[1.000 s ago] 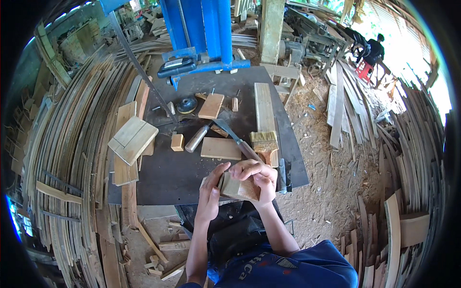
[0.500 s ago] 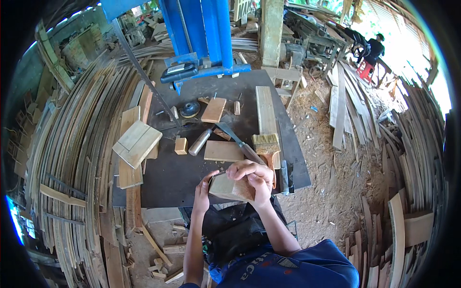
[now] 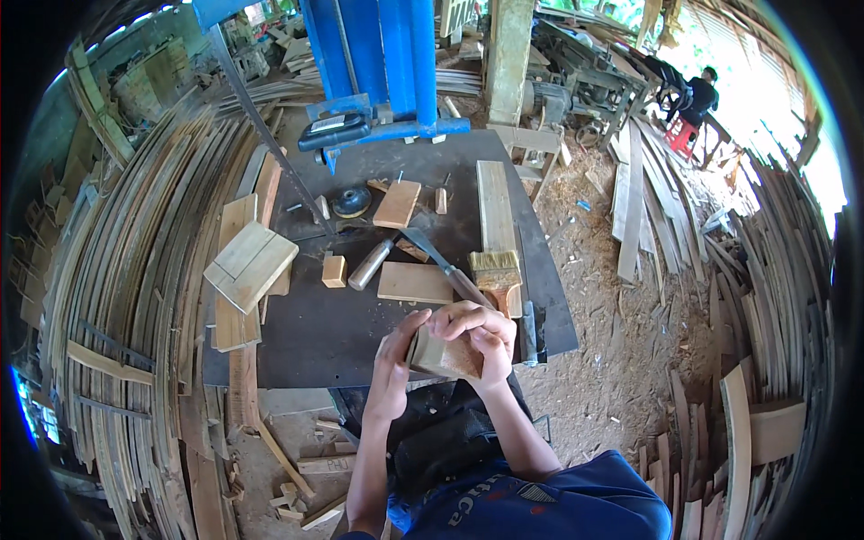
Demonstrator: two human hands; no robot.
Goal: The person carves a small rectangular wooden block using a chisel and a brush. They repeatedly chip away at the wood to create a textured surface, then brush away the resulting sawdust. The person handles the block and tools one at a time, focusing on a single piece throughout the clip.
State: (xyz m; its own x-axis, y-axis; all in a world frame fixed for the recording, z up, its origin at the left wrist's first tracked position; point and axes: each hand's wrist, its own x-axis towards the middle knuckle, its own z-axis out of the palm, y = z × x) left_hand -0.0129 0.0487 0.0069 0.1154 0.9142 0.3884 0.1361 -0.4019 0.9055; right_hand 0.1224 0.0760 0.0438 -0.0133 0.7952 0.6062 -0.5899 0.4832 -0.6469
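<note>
A pale wooden block (image 3: 441,354) is between my hands above the table's front edge, its rough end turned toward me. My right hand (image 3: 490,340) is closed on the block's right side, with the fingers bent over the top. Along the left side lies my left hand (image 3: 392,364), its fingers close together and reaching up to the right hand's fingertips. The fingers hide the block's top. Just beyond the right hand are a wide paintbrush (image 3: 496,273) and a knife-like blade (image 3: 429,248) with a dark handle. A flat board (image 3: 415,283) lies left of them.
The dark table (image 3: 306,324) also bears a metal-handled tool (image 3: 371,266), a small wood cube (image 3: 334,271), a round black disc (image 3: 351,202) and a long plank (image 3: 496,207). A blue bandsaw (image 3: 369,63) with its blade (image 3: 270,135) stands behind. Planks (image 3: 135,270) are stacked left. A person (image 3: 699,97) sits far right.
My left hand has moved up and right, from the block's left end to beside my right hand's fingers. The block has shifted slightly right. The view has moved a little.
</note>
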